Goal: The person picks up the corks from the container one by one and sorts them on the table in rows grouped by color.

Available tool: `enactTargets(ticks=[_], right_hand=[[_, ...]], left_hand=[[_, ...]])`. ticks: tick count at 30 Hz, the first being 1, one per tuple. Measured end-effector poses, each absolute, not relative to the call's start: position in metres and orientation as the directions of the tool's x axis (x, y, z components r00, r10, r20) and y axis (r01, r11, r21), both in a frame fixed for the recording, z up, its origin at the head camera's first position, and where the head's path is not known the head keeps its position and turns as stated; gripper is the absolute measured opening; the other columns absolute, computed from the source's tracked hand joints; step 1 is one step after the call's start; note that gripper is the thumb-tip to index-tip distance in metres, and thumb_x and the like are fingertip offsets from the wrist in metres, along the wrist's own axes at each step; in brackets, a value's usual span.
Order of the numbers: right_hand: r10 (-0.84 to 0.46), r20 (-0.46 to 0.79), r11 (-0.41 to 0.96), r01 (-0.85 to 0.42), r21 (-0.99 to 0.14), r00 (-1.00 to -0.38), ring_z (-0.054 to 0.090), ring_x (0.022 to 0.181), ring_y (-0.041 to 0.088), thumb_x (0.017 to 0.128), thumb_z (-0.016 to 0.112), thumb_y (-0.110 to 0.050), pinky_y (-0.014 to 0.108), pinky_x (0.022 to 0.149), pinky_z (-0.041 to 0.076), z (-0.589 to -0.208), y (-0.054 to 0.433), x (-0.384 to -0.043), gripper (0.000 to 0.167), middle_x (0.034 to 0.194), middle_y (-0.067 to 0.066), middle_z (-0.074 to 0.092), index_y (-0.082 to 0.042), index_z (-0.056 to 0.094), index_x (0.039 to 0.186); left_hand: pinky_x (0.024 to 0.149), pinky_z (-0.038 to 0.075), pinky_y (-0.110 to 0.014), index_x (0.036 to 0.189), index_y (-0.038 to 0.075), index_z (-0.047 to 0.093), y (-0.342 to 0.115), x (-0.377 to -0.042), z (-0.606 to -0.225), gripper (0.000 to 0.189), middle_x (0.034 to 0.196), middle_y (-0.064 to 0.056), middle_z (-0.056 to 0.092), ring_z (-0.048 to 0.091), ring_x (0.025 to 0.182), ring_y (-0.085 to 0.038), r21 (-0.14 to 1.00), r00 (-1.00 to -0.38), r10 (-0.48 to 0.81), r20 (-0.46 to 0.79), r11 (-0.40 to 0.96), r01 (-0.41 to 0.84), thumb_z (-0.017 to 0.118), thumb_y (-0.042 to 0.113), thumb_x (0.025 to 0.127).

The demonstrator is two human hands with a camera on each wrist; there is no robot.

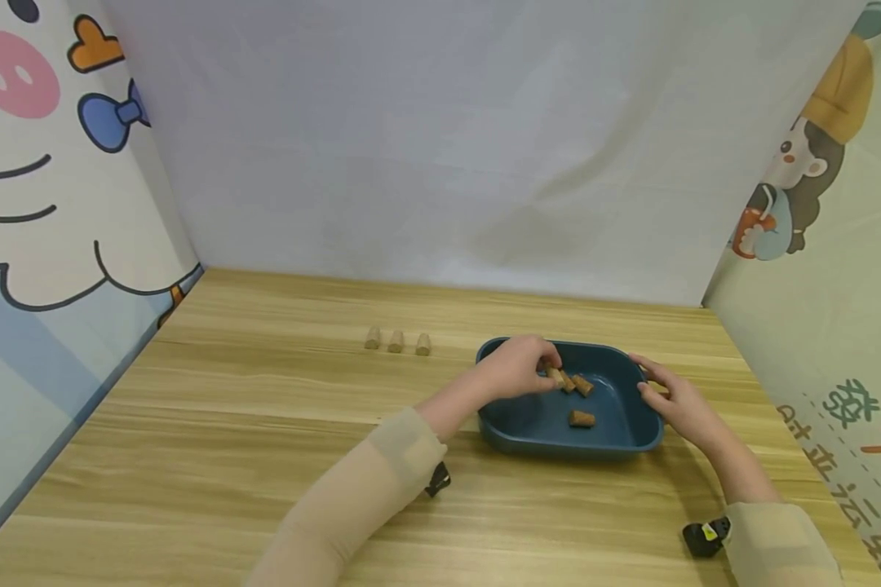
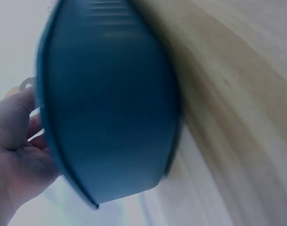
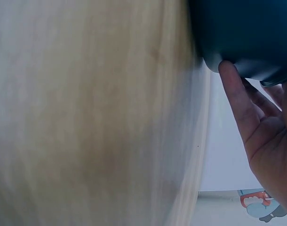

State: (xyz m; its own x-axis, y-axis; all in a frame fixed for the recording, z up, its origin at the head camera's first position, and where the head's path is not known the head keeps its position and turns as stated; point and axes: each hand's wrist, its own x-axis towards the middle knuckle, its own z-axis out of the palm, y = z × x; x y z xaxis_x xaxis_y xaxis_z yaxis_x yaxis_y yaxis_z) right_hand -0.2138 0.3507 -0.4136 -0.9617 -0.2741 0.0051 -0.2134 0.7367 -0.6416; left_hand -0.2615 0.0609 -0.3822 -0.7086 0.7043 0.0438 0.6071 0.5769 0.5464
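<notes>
A dark blue oblong basin (image 1: 514,424) stands on the wooden table. My left hand (image 1: 517,367) reaches over its left side and pinches a cork (image 1: 555,377) between thumb and fingers, low inside. Close by that hand lie brown corks, one (image 1: 582,385) just right of the fingertips and another (image 1: 582,419) nearer the front wall. At the basin's right end my right hand (image 1: 671,399) holds the rim, with a fingertip (image 3: 228,70) against the outer wall. The left wrist view has the basin's outside (image 2: 110,103) hiding what the left fingers hold.
Three pale tapered corks, among them the middle one (image 1: 396,341), stand in a row left of the basin. A white sheet (image 1: 411,163) hangs behind the table (image 1: 227,424). Printed cloths flank both sides. Black wrist cameras (image 1: 705,538) sit below the sleeves.
</notes>
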Motion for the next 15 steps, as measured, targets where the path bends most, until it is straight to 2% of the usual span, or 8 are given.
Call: enactTargets(ticks=[6,15], right_hand=[[-0.264,-0.005,0.746,-0.201,-0.635,-0.964,0.058,0.103,0.049,0.101,0.042,-0.02,0.031,0.06,0.05,-0.411,0.349,-0.214,0.051,0.134,0.039,0.039,-0.007,0.027,0.149],[-0.266,-0.009,0.744,-0.199,-0.638,-0.964,0.052,0.108,0.055,0.101,0.042,-0.02,0.034,0.066,0.053,-0.411,0.35,-0.213,0.051,0.134,0.04,0.038,-0.006,0.027,0.149]], left_hand=[[0.078,0.048,-0.018,0.115,0.01,0.065,0.052,-0.255,-0.365,0.029,0.11,-0.001,0.064,0.06,0.098,-0.015,0.559,-0.709,0.701,0.071,0.561,0.611,0.066,0.024,0.09],[0.081,0.048,-0.018,0.116,0.01,0.065,0.036,-0.249,-0.344,0.031,0.111,-0.001,0.063,0.06,0.1,-0.015,0.538,-0.711,0.696,0.099,0.563,0.627,0.068,0.024,0.088]])
